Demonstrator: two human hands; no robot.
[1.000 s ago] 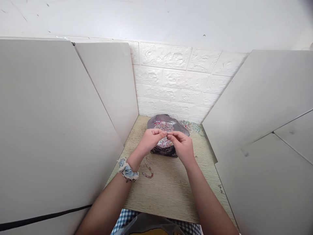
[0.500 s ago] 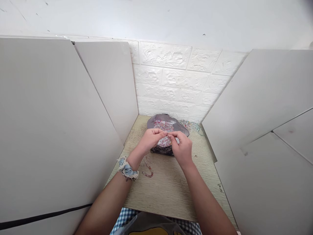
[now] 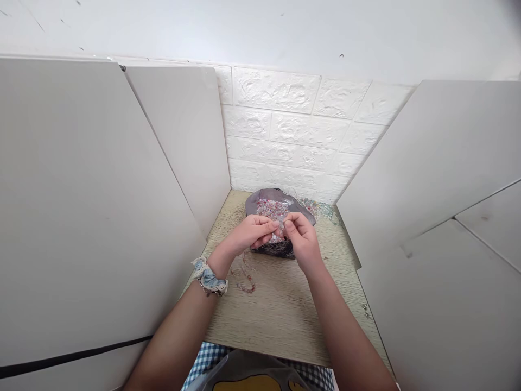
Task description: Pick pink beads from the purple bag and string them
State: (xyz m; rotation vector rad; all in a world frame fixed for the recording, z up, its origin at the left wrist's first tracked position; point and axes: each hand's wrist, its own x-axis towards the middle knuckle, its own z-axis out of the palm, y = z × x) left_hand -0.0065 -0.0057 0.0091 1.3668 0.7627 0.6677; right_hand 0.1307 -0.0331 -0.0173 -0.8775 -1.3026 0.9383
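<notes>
My left hand (image 3: 251, 233) and my right hand (image 3: 302, 240) meet fingertip to fingertip over an open dark plastic bag (image 3: 264, 201) full of small pink and clear beads (image 3: 272, 209). Both hands are pinched shut on something tiny between the fingertips; I cannot make out what. A beaded strand (image 3: 246, 277) trails from under my left hand onto the wooden table (image 3: 280, 315). A blue and white scrunchie (image 3: 208, 278) is on my left wrist.
White panels wall in the table on the left (image 3: 101, 206) and right (image 3: 431, 217); a white brick wall (image 3: 293, 141) closes the back. More beaded strands (image 3: 321, 209) lie behind the bag at the right. A few loose beads (image 3: 366, 311) sit by the right panel.
Both hands have shifted slightly left and closer together, fingertips still pinched together over the bag. The view has tilted a little.
</notes>
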